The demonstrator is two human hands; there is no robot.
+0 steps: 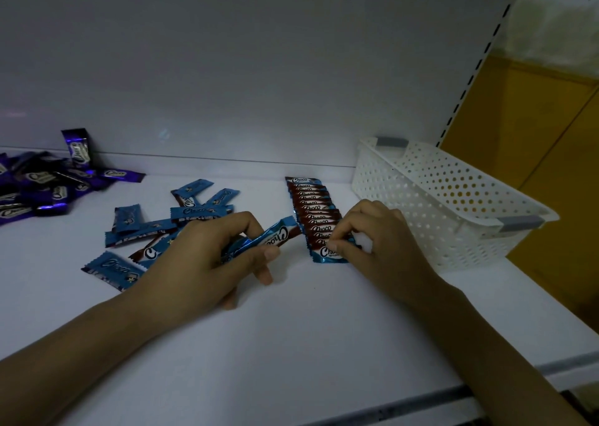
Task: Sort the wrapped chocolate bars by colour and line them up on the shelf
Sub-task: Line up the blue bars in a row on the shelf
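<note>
Just left of the row, a blue bar is gripped in the curled fingers of the left hand — perhaps with others beneath — its long axis aimed at the row's near end, where the front bar is pinched by the right hand.

"Choco" — on every chocolate bar wrapper.
</note>
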